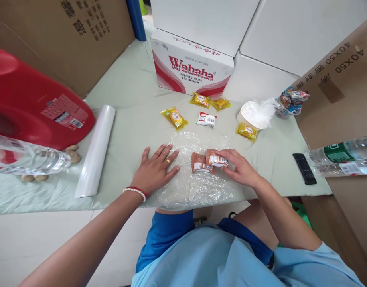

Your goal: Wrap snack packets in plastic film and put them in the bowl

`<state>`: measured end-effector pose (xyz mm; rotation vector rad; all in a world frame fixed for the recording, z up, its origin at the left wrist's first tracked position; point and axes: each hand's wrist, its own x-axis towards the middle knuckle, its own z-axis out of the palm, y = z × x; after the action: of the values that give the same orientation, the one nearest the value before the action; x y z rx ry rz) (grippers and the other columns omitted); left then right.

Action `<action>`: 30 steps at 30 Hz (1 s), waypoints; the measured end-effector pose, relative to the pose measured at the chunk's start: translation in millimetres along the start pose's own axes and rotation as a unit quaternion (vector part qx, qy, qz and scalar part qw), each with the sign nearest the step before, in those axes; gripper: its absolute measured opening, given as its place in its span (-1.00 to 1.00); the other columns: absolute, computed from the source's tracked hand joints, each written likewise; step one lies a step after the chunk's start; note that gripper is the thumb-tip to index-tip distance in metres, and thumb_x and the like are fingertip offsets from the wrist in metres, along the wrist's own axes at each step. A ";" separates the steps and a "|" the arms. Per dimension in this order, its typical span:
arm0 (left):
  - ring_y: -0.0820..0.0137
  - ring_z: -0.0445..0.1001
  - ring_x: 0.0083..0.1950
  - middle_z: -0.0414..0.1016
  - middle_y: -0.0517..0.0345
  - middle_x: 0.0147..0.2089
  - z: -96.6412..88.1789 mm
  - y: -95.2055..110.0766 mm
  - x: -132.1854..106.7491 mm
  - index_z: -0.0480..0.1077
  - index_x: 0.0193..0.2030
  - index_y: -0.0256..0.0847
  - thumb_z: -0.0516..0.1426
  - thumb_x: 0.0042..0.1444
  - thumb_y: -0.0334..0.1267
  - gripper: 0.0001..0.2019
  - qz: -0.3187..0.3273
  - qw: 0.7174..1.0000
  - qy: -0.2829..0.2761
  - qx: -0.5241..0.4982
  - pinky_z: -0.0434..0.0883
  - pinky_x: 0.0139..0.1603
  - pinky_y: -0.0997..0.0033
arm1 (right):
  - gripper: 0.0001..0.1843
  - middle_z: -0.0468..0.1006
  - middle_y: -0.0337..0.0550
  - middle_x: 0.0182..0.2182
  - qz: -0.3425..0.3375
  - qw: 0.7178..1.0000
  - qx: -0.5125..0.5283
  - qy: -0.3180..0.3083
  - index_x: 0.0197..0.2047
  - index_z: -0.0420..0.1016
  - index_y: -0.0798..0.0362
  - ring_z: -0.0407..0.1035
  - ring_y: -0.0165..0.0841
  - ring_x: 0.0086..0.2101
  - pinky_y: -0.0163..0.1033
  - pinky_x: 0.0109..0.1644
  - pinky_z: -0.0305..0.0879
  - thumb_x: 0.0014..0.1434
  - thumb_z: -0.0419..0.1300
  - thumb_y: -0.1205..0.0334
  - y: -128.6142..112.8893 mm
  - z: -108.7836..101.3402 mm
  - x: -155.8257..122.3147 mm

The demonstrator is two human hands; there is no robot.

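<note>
Resting side by side on the crinkled clear plastic sheet point(198, 187) at the near table edge are the brown packet point(217, 160) and a second brown packet point(198, 163), touching each other. The right hand point(240, 169) has its fingers curled over the brown packet, thumb underneath, gripping its right end. The left hand point(155, 171) lies flat and open, palm down, fingers spread, pressing on the sheet's left edge. Further out on the pale green cloth point(132, 103) sit four yellow packets point(174, 117) and a white packet point(206, 119), with a white bowl point(251, 115) to the right. A roll of film point(95, 149) lies to the left, beside a red jug point(30, 103). A Wahaha box point(192, 69) stands at the back.
</note>
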<state>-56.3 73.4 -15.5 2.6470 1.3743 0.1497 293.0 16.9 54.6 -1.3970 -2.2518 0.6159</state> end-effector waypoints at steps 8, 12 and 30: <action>0.00 0.02 0.65 0.02 -0.07 0.65 -0.4 -1.6 0.3 0.15 0.57 -0.07 -0.15 0.47 0.15 -0.35 0.002 1.000 0.004 -0.021 -0.25 0.58 -0.44 | -0.35 0.52 0.19 0.25 0.161 0.974 -0.103 0.119 0.36 0.42 0.08 0.39 0.08 0.23 0.29 0.37 0.26 0.24 0.26 0.09 87.1 -23.4 44.1; 0.01 0.09 0.62 0.01 -0.10 0.65 2.6 -8.0 0.4 0.11 0.58 -0.07 -0.14 0.47 0.11 -0.36 -0.004 0.998 0.024 -0.062 -0.16 0.59 -0.40 | -0.31 0.33 0.25 0.41 0.191 0.969 -0.095 0.125 0.37 0.42 0.07 0.19 0.15 0.40 0.34 0.45 0.15 0.29 0.27 -0.10 85.4 -19.5 44.6; 0.21 0.31 0.53 0.53 -0.02 0.36 5.9 22.2 -111.7 0.48 0.06 -0.14 0.10 0.38 -0.47 -0.77 0.185 0.963 0.080 -0.180 0.15 0.62 -0.07 | -0.60 0.64 -0.03 0.14 -0.003 0.993 0.004 0.121 0.21 0.55 -0.16 0.53 -0.19 0.11 0.16 0.27 0.47 0.42 0.18 0.40 -12.2 78.1 -152.9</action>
<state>-101.6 -31.2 -19.2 2.5830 0.7757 0.6067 303.0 -138.0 -19.9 -1.3807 -2.0579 0.4271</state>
